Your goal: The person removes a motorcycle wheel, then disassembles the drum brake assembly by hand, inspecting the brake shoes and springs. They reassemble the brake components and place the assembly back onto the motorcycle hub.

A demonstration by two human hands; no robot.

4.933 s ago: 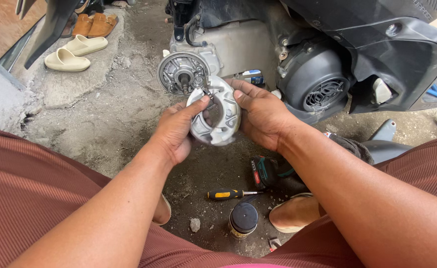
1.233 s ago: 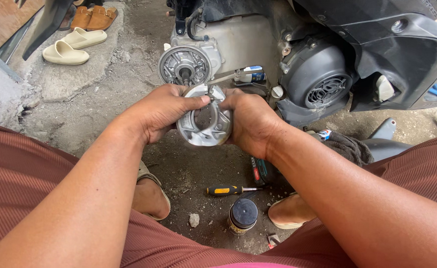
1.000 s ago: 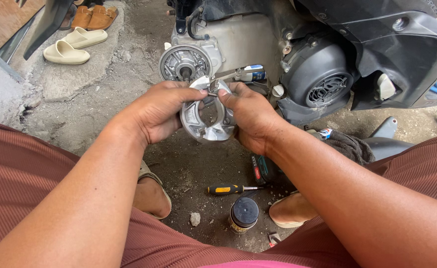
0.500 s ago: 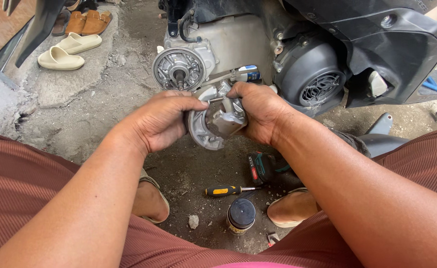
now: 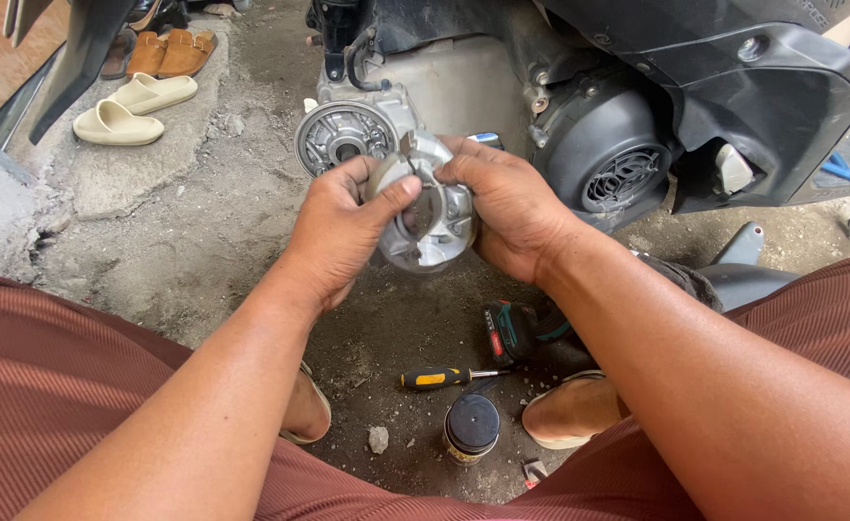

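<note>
Above the dirt floor, before the scooter's grey engine case [image 5: 463, 82], the round silver metal pulley part [image 5: 431, 217] was held between both hands. The left hand [image 5: 343, 227] gripped its left rim, thumb pressed on the face; the right hand [image 5: 512, 212] clasped the right side, fingertips pinching the top edge.

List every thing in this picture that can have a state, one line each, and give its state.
Left hand: gripping the round metal part.
Right hand: gripping the same part.
Round metal part: held off the ground.
Engine casing: uncovered.
Screwdriver: lying flat.
Jar: upright, lidded.
</note>
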